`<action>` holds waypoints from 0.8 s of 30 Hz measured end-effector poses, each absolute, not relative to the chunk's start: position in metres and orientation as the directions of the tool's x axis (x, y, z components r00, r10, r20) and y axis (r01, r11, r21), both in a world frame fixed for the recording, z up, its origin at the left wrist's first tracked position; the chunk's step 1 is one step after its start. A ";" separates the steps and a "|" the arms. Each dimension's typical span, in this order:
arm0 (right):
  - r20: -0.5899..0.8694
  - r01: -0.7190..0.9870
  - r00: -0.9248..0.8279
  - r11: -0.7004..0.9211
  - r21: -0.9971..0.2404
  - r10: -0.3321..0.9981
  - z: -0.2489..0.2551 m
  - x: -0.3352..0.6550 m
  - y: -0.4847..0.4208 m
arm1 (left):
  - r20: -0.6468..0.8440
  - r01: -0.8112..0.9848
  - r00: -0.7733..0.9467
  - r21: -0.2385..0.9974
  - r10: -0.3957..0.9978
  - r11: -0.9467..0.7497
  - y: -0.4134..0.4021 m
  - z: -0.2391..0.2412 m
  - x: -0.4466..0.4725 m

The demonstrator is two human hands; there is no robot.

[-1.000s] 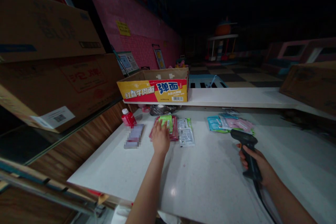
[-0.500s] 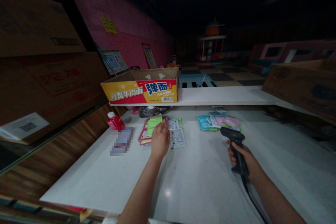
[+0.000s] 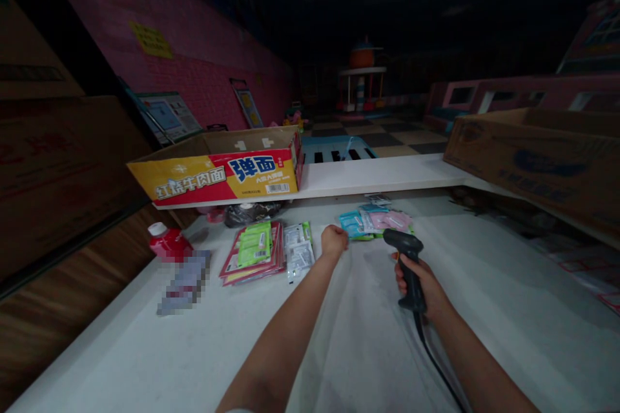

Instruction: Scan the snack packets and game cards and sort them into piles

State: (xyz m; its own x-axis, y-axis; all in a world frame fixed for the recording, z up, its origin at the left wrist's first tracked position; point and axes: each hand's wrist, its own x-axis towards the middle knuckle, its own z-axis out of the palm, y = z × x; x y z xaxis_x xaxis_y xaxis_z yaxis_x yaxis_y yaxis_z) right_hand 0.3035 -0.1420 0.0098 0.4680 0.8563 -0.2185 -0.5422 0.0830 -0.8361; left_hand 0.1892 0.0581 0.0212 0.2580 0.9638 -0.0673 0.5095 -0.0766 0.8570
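Note:
My right hand (image 3: 426,287) grips a black barcode scanner (image 3: 407,261) by its handle, head pointing away over the white counter (image 3: 368,342). My left hand (image 3: 334,240) reaches forward with fingers curled, right at the near edge of a pile of blue and pink packets (image 3: 375,222); I cannot make out whether it holds one. Left of it lie clear white packets (image 3: 298,251) and a red and green stack of packets (image 3: 254,251).
A yellow and red noodle carton (image 3: 217,171) sits on the raised shelf (image 3: 387,174). A red bottle (image 3: 167,242) and a blurred flat item (image 3: 184,281) lie at the left. Large cardboard boxes stand at far left (image 3: 58,168) and right (image 3: 537,161).
My left hand left the red and green stack and moved right to the blue and pink packets. The view swung rightward. The scanner stays in my right hand.

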 end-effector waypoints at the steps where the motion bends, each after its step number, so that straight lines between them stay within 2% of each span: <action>1: -0.221 -0.544 0.475 0.086 -0.835 0.852 0.011 0.302 -0.142 | -0.071 0.508 0.242 0.859 0.968 -0.064 0.061 0.018 0.195; 4: -0.221 -0.546 0.476 0.089 -0.833 0.851 0.016 0.299 -0.141 | -0.112 0.430 0.165 0.903 0.980 0.031 0.065 0.011 0.203; 7: -0.217 -0.538 0.469 0.082 -0.839 0.856 0.019 0.298 -0.141 | -0.217 0.216 0.106 0.958 0.970 0.191 0.066 0.007 0.205; 9: -0.216 -0.536 0.473 0.085 -0.840 0.854 0.020 0.298 -0.141 | -0.266 0.111 0.118 0.961 0.957 0.254 0.066 0.007 0.205; 12: -0.211 -0.537 0.482 0.097 -0.838 0.850 0.019 0.297 -0.142 | -0.287 0.051 0.170 0.958 0.943 0.282 0.065 0.009 0.201; 19: -0.194 -0.501 0.493 0.095 -0.860 0.848 0.017 0.295 -0.143 | -0.186 -0.051 0.231 0.978 0.955 0.203 0.049 0.009 0.158; 24: -0.157 -0.435 0.424 0.049 -0.899 0.892 0.020 0.290 -0.147 | 0.051 -0.140 0.202 0.990 0.978 -0.023 0.035 -0.002 0.130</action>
